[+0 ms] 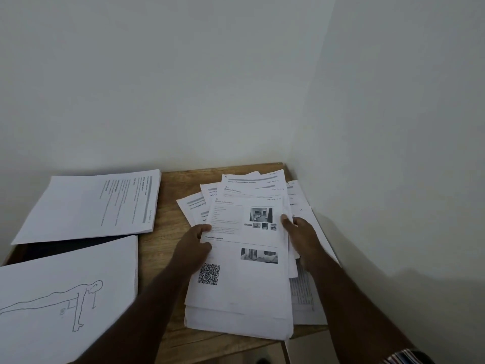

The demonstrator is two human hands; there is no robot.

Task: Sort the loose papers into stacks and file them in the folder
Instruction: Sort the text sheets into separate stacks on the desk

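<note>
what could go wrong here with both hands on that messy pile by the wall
The fanned pile is uneven, so sheets may slip loose while the left hand and right hand grip only its top sheets. Its near edge overhangs the table, so pages could drop. The drawing stack also overhangs.

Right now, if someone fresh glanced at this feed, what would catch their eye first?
Probably the two hands, left hand and right hand, gripping opposite edges of the top white printed sheet with photos and a QR code on the fanned, messy pile of white papers at the wooden table's right. Next, the white sheet with a push-up line drawing at near left, and a squared stack of white text pages behind it.
</note>
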